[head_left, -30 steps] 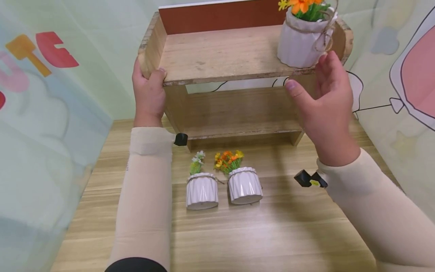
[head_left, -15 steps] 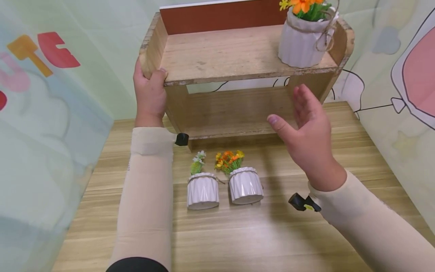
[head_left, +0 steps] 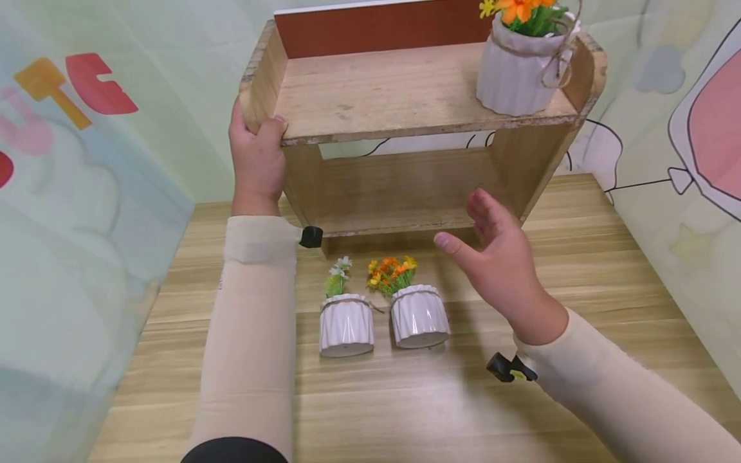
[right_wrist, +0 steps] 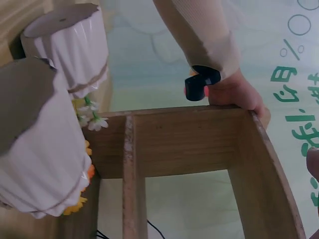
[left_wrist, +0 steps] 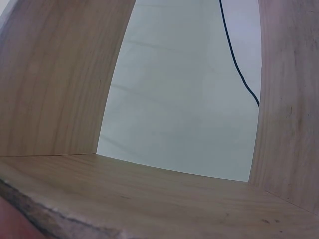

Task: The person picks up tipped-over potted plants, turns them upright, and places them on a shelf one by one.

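Left sleeve (head_left: pixel 249 334) and right sleeve (head_left: pixel 625 379): beige, each with a black wrist unit (head_left: pixel 311 237) at the cuff. Both extend over the table (head_left: pixel 370 405), a wood-grain surface.

Left pot (head_left: pixel 346 326) and right pot (head_left: pixel 419 318): white, fluted, lying on their sides on the table in front of the shelf (head_left: pixel 376 90). Bases face the person; a narrow gap separates the pots. Twine encircles each near the rim. White flowers (head_left: pixel 339 273) project from the left pot, orange and yellow flowers (head_left: pixel 390 273) from the right pot, both toward the shelf.

Right hand (head_left: pixel 503 263): raised above the table, to the right of the right pot, in front of the shelf. Grip wide and unloaded: thumb spread well apart from the extended fingers.

Left hand (head_left: pixel 258 164): grips the shelf at its left side panel (head_left: pixel 268 80). Fingers pass round the outer face; the thumb bears on the front corner of the top board (head_left: pixel 336 109).

Shelf: wooden, standing on the table.

Top pot (head_left: pixel 515 71): white, upright on the top board at the right end. Its orange flowers (head_left: pixel 518 9) are cut off by the head view's upper edge.

Back panel (head_left: pixel 382 29): reddish brown, at the rear of the top board.

Backdrop (head_left: pixel 173 128): pale, printed with letters (head_left: pixel 103 85) and a pink balloon (head_left: pixel 720 135).
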Tool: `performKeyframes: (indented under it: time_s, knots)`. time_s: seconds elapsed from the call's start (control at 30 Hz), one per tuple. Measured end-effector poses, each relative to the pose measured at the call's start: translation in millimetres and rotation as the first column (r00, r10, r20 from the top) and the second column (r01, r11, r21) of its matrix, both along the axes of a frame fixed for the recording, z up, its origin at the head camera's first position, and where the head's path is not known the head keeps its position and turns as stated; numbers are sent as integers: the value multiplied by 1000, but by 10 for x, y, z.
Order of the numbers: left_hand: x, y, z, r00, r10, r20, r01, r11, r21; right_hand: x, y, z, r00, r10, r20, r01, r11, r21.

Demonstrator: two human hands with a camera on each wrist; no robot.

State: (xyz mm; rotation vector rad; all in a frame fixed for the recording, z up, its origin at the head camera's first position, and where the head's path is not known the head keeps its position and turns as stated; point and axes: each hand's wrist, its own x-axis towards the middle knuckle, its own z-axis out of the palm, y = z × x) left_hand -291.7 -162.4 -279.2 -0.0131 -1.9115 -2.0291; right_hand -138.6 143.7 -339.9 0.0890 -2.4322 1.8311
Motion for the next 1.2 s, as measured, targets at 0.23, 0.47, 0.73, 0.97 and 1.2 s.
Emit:
performKeyframes:
  time_s: [0.23, 0.47, 0.73, 0.97, 1.2]
  knots:
    - [6, -11, 2, 1000, 7, 7, -7, 1000, -19, 6, -38, -176, 989, 86, 124, -97, 992, 84]
    - [7, -2, 10, 1000, -3, 6, 3, 1000, -17, 7, -95, -369, 954, 149, 260, -209, 953, 219]
    - [6, 5, 22, 1000, -11, -11, 11, 1000, -13, -12, -129, -549, 937, 210, 280, -298, 898, 324]
    - [10, 12, 17, 1000, -6, -1, 6, 1000, -25, -45, -144, -703, 921, 203, 334, -332, 857, 394]
    - [-3, 1, -2, 1000, -4, -12, 4, 1000, -15, -53, -174, -815, 917, 191, 350, -347, 814, 466]
